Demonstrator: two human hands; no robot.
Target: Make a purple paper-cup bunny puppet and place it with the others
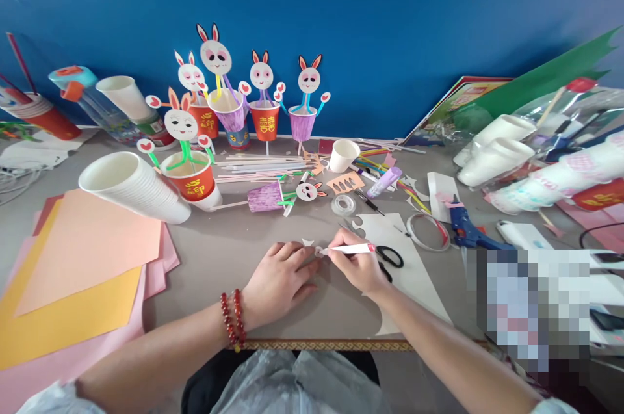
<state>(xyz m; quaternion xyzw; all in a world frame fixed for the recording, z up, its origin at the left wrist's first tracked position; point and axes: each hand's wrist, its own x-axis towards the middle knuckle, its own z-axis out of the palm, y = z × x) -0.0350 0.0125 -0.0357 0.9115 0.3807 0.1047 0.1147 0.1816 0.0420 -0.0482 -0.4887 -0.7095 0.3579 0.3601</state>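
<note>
Right hand [359, 268] grips marker [353, 249], crosswise, tip pointing left.

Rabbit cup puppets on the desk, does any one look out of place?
Yes: one purple-cup rabbit puppet lies on its side on the desk, beyond the left hand, its rabbit head to the right. That looks odd because the other five rabbit puppets stand up.

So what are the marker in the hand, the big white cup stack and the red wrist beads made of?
The marker: probably smooth plastic, judging by its even, rigid white barrel.
The white cup stack: likely paper, fairly matte, with thin walls and rims.
The red beads: shiny, with bright glints; stone, glass or plastic, I can't tell.
</note>
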